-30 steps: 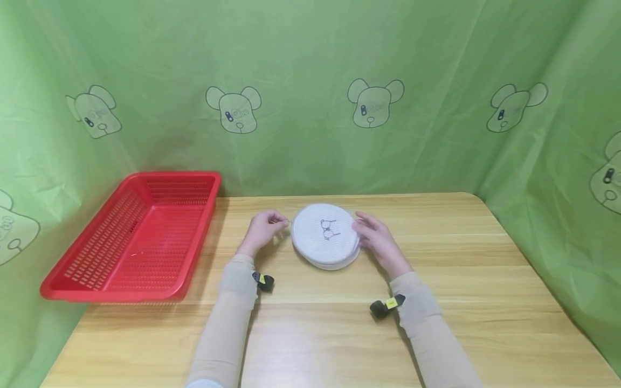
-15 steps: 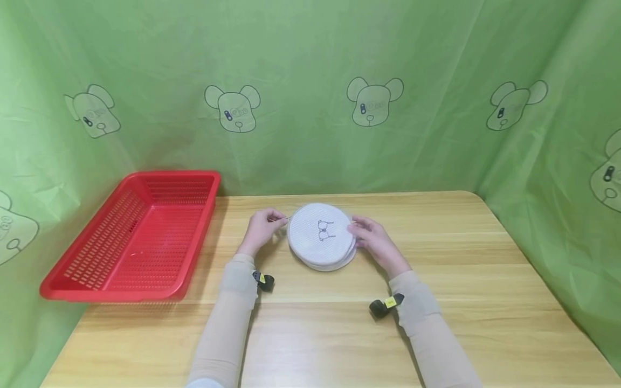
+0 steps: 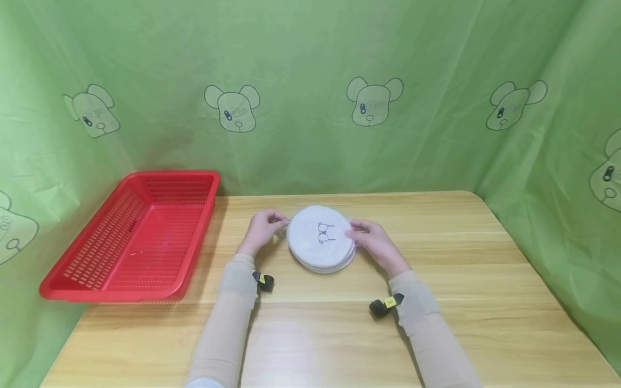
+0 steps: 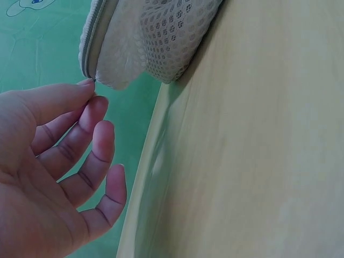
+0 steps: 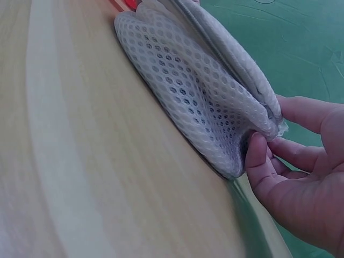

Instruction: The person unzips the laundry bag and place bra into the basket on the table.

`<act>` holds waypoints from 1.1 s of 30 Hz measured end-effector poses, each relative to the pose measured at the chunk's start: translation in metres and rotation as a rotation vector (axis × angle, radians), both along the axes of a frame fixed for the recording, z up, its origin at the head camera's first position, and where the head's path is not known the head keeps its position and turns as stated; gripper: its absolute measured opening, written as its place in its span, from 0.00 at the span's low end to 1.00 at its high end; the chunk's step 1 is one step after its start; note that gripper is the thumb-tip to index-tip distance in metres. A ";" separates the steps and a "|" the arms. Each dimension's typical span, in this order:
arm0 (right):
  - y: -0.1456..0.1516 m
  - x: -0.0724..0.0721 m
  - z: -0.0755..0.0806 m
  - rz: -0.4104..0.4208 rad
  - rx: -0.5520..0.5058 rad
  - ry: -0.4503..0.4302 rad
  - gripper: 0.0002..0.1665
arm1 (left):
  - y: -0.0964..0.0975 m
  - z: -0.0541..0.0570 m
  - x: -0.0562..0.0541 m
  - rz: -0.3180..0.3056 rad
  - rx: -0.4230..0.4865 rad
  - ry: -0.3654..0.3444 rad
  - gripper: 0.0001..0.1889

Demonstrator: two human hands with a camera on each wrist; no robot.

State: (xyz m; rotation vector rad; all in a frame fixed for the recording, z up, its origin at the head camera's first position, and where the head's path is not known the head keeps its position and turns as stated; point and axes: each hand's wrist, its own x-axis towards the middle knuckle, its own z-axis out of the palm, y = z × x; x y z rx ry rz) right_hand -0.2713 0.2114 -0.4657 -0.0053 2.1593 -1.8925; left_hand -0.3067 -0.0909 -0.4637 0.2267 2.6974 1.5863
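Smooth wood-grain table (image 3: 310, 334) stands before wrinkled green curtain (image 3: 301, 156), and on it, right of a perforated red plastic basket (image 3: 111, 296), rests a round white honeycomb-mesh pouch (image 3: 310, 248); left hand (image 3: 262, 229) pinches the end of its zipper (image 4: 95, 45), right hand (image 3: 380, 247) grips the opposite edge

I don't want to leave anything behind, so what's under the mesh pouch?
The table shows right up to the edge of the pouch. The patch it covers is hidden, so I can't tell whether anything lies there.
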 end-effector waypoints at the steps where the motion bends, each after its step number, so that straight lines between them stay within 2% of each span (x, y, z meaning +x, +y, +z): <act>1: 0.000 0.000 0.000 0.001 0.000 0.001 0.39 | 0.000 0.000 0.000 -0.001 0.000 -0.002 0.08; 16: -0.001 -0.002 -0.004 -0.040 -0.016 0.019 0.35 | -0.003 0.002 0.001 -0.020 -0.001 -0.020 0.08; 33: -0.004 -0.003 -0.004 -0.111 -0.045 -0.013 0.32 | -0.007 0.003 0.001 -0.055 0.009 -0.037 0.09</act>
